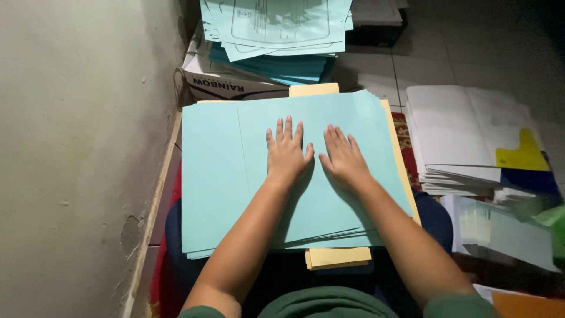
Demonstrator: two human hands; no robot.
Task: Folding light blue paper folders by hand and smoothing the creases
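Observation:
A stack of light blue paper sheets [218, 176] lies across my lap, with pale yellow sheets [338, 257] showing under it at the near, far and right edges. My left hand [286, 153] presses flat on the top blue sheet, fingers spread. My right hand [344, 159] lies flat beside it, almost touching it, fingers also apart. Neither hand holds anything.
A plastered wall [76, 147] runs along the left. Beyond the stack sits a cardboard box [223, 85] carrying more blue printed sheets [276, 29]. On the right lie white paper piles [465, 135] with a yellow tab [521, 156] and a clear-wrapped bundle [500, 232]. Tiled floor [471, 47] lies behind.

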